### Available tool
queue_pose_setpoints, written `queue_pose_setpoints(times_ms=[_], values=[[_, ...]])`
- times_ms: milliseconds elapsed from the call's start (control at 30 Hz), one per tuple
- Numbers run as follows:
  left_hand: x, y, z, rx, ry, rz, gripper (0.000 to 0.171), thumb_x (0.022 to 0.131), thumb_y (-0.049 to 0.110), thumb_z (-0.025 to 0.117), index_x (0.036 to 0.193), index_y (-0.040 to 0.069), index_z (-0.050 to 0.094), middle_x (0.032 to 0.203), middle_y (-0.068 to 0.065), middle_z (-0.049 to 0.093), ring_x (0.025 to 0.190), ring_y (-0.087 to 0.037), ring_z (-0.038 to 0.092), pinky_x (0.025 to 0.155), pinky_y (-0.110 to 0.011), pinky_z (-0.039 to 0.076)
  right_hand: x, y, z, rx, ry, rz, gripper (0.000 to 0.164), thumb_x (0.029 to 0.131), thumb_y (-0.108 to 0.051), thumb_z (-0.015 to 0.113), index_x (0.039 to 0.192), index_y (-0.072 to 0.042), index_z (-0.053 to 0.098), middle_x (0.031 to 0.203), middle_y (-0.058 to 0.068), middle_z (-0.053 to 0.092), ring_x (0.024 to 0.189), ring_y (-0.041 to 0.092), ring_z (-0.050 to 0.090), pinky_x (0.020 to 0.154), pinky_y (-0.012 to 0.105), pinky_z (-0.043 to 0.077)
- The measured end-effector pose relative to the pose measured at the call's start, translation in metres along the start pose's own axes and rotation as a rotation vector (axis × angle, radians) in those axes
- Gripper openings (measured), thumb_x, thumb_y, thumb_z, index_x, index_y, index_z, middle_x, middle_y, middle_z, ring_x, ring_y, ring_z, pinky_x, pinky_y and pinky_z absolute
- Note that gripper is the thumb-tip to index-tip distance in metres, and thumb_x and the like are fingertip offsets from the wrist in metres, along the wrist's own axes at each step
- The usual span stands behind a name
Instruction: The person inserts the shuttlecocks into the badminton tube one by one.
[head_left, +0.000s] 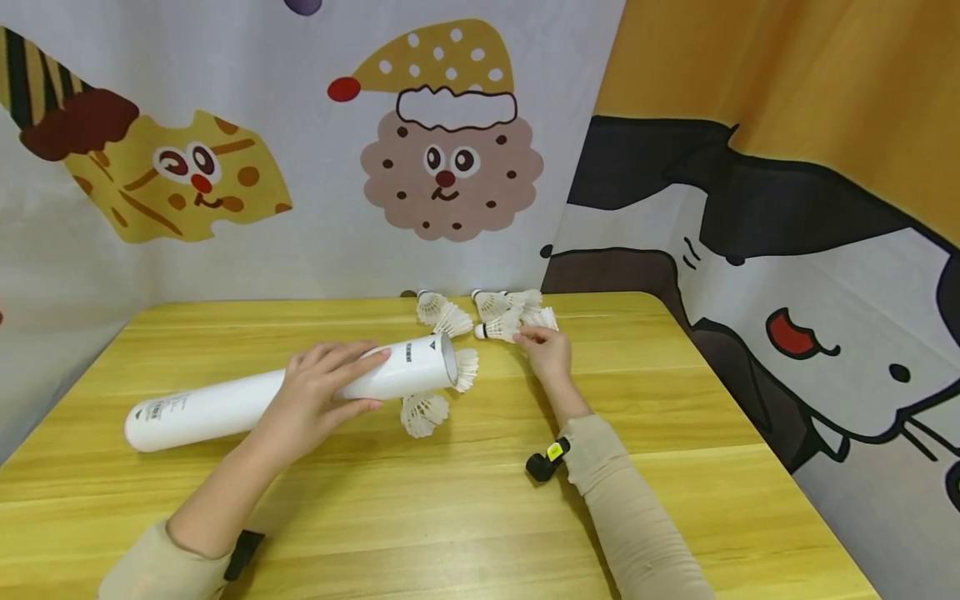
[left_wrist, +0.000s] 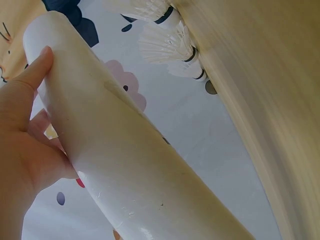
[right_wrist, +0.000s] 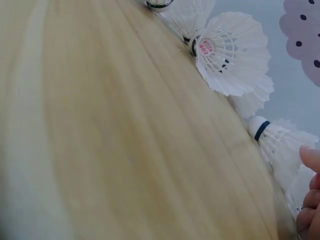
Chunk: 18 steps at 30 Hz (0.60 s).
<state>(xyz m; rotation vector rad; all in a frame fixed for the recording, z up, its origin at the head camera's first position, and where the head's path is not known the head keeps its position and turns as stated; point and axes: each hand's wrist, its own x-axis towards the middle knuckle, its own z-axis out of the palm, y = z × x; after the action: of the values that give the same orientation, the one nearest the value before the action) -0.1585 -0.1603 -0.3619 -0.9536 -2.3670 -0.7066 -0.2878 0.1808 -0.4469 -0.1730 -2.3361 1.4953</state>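
My left hand (head_left: 311,400) grips a long white shuttlecock tube (head_left: 213,408) from above, fingers over the far side and thumb on the near side. The tube lies slanted, its right end raised above the table and pointing toward the shuttlecocks. In the left wrist view, the hand holds the tube (left_wrist: 120,130) along its side. At the back, my right hand (head_left: 552,358) pinches the feather skirt of a white shuttlecock (head_left: 497,327), whose cork points left. The right wrist view shows the thumb at the feathers of this shuttlecock (right_wrist: 282,147), with its dark band visible.
Several more shuttlecocks lie near the back edge, including a pair (head_left: 453,320) left of my right hand. Another shuttlecock (head_left: 423,415) and one partly hidden shuttlecock (head_left: 467,370) lie by the tube's right end. A printed curtain (head_left: 315,250) hangs behind the wooden table (head_left: 420,517).
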Motion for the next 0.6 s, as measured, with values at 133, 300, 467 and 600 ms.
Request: queue_pose_setpoints(times_ms=[133, 300, 467, 600], values=[[0.001, 0.000, 0.000, -0.001, -0.004, -0.004, 0.072, 0.071, 0.017, 0.085, 0.137, 0.021, 0.055, 0.132, -0.008, 0.056, 0.112, -0.031, 0.049, 0.088, -0.058, 0.030, -0.002, -0.003, -0.002, 0.011, 0.012, -0.009, 0.014, 0.081, -0.011, 0.078, 0.091, -0.001, 0.077, 0.080, 0.010, 0.069, 0.069, 0.014, 0.053, 0.057, 0.021, 0.040], [0.001, 0.001, -0.001, 0.000, -0.009, -0.005, 0.072, 0.071, 0.017, 0.084, 0.137, 0.020, 0.055, 0.133, -0.009, 0.055, 0.112, -0.031, 0.049, 0.089, -0.058, 0.030, -0.006, -0.006, -0.006, 0.009, 0.039, -0.029, 0.013, 0.082, -0.011, 0.077, 0.091, -0.002, 0.077, 0.084, 0.011, 0.071, 0.072, 0.016, 0.057, 0.059, 0.021, 0.042], [0.000, 0.000, -0.001, 0.005, -0.020, -0.002, 0.073, 0.072, 0.018, 0.083, 0.139, 0.021, 0.053, 0.134, -0.009, 0.054, 0.112, -0.031, 0.049, 0.089, -0.059, 0.029, -0.007, -0.006, -0.009, 0.010, 0.084, -0.064, 0.012, 0.082, -0.012, 0.078, 0.090, -0.003, 0.078, 0.078, 0.009, 0.069, 0.066, 0.014, 0.053, 0.056, 0.021, 0.041], [-0.001, -0.001, -0.001, 0.013, -0.039, -0.010, 0.074, 0.074, 0.020, 0.082, 0.141, 0.023, 0.050, 0.136, -0.007, 0.053, 0.114, -0.031, 0.047, 0.091, -0.059, 0.029, -0.009, -0.008, -0.014, 0.025, 0.112, -0.080, 0.012, 0.081, -0.012, 0.079, 0.089, -0.002, 0.078, 0.070, 0.007, 0.063, 0.062, 0.013, 0.049, 0.053, 0.020, 0.038]])
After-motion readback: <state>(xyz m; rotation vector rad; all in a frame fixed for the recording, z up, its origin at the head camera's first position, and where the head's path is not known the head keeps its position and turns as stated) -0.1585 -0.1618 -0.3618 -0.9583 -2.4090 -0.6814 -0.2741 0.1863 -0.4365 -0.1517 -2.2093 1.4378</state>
